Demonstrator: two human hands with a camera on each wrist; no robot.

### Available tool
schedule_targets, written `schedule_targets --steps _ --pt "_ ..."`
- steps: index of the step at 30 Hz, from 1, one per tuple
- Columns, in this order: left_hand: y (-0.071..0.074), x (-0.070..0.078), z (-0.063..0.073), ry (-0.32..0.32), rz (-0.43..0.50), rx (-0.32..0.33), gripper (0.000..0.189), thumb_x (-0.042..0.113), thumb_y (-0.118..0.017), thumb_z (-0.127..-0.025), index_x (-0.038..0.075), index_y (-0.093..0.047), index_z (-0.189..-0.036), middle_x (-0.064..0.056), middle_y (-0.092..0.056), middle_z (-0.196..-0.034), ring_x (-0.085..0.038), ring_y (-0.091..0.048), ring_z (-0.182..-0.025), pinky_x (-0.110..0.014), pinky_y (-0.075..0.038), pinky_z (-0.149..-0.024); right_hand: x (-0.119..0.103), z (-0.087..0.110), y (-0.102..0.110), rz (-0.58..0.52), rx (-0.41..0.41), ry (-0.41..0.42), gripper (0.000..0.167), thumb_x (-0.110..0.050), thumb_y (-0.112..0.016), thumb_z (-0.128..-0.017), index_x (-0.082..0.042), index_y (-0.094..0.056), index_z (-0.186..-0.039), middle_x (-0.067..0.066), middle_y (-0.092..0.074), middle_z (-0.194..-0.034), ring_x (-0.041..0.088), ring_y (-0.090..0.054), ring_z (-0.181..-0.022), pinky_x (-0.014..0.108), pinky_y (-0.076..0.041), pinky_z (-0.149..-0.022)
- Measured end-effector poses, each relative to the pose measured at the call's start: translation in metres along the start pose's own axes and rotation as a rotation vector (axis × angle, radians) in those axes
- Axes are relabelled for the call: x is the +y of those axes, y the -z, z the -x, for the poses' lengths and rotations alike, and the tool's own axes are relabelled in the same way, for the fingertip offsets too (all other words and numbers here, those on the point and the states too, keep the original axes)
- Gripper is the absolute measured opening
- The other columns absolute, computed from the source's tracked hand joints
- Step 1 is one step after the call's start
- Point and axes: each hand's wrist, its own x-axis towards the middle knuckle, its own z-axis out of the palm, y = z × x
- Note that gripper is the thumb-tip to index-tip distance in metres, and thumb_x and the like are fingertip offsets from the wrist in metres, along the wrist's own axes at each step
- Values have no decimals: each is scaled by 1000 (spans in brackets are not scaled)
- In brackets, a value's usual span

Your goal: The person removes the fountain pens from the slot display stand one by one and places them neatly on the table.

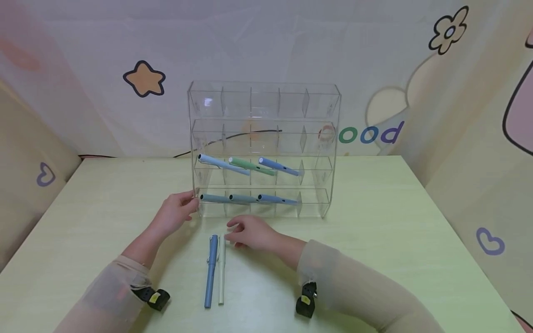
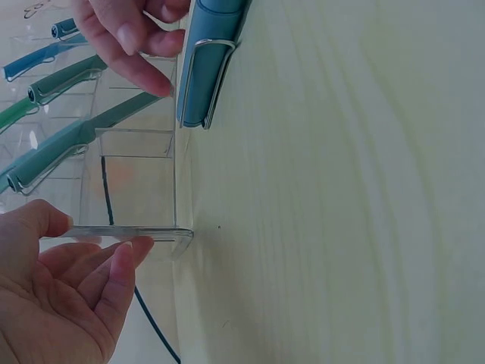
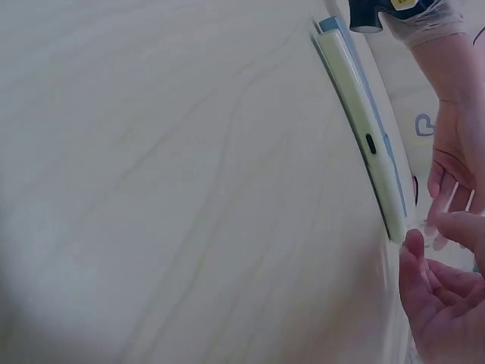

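My left hand grips the lower left side of a clear acrylic pen rack, the thumb on one face of its side panel and the fingers on the other. Two capped pens lie side by side on the table in front of the rack, a blue pen and a pale green pen. My right hand hovers by the far end of the pale green pen, its fingers loosely bent and holding nothing. Whether a fingertip touches that pen cannot be made out.
In the rack's second-lowest tier lean a light blue pen, a green pen and a blue one. Its lowest tier holds two grey-green pens and another blue pen. Printed cloth hangs behind the light wooden table.
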Motion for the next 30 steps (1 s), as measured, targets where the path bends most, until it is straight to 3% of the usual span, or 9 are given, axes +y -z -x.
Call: schedule_targets --steps 6,14,18,24,26,30 --pt "0 1 0 0 -3 2 49 18 -43 -97 -5 -37 -139 -27 -55 -122 -36 -59 -97 -36 -52 -69 10 15 25 27 27 98 37 -21 -64 -89 -4 -60 -121 -1 -63 -95 12 -61 -80 26 -50 -69" --pt "-1 1 0 17 -4 -1 49 19 -43 -96 -5 -37 -139 -26 -55 -123 -35 -60 -95 -35 -49 -63 21 40 52 44 153 199 30 -18 -64 -88 -3 -64 -114 0 -65 -95 13 -61 -84 26 -50 -74" --pt "0 0 0 19 3 -3 49 20 -43 -97 -4 -37 -139 -26 -54 -124 -34 -59 -95 -33 -50 -65 22 49 65 110 292 258 23 -15 -66 -86 -5 -67 -107 -1 -67 -94 13 -62 -83 25 -52 -70" --pt "0 0 0 14 17 -5 49 20 -43 -97 -4 -36 -139 -26 -52 -126 -36 -58 -101 -37 -53 -74 29 48 79 337 562 450 24 -13 -71 -83 -5 -67 -105 4 -66 -98 16 -62 -88 32 -52 -78" --pt "0 0 0 13 20 -7 49 20 -43 -97 -4 -36 -140 -27 -52 -126 -36 -57 -102 -36 -53 -74 33 45 81 376 587 486 28 -14 -72 -82 -6 -67 -109 5 -65 -101 17 -61 -92 35 -51 -81" --pt "-1 0 0 21 19 -10 50 21 -43 -97 -4 -35 -140 -26 -52 -127 -35 -58 -101 -35 -52 -73 35 39 82 380 561 517 32 -12 -72 -81 -8 -66 -113 5 -64 -105 17 -59 -98 36 -51 -82"
